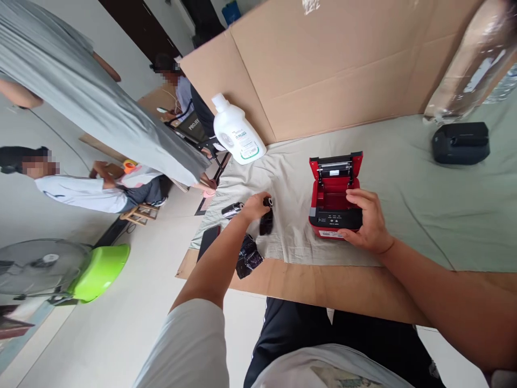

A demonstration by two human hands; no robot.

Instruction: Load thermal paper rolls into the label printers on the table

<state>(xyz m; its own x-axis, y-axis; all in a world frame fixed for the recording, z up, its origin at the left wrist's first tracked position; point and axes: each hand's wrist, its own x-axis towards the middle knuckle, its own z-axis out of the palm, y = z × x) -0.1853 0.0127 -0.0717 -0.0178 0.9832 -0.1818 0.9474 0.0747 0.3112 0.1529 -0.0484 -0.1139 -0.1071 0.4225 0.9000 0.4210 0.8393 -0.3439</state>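
A small red printer (334, 189) with a black front panel sits on the pale green cloth (420, 194), its lid tipped open toward the back. My right hand (365, 221) grips the printer's front right corner. My left hand (255, 207) reaches left of it and closes on a small black roll (267, 213) that rests on the cloth. Another black roll (232, 209) lies just left of that hand. Crumpled black wrapping (247, 257) lies near the cloth's front edge under my left forearm.
A white jug (236, 131) stands at the back left by an upright cardboard sheet (331, 64). A black device (460, 142) sits far right. Two people sit on the floor at left, beside a green basin (100, 271) and a fan (36, 267).
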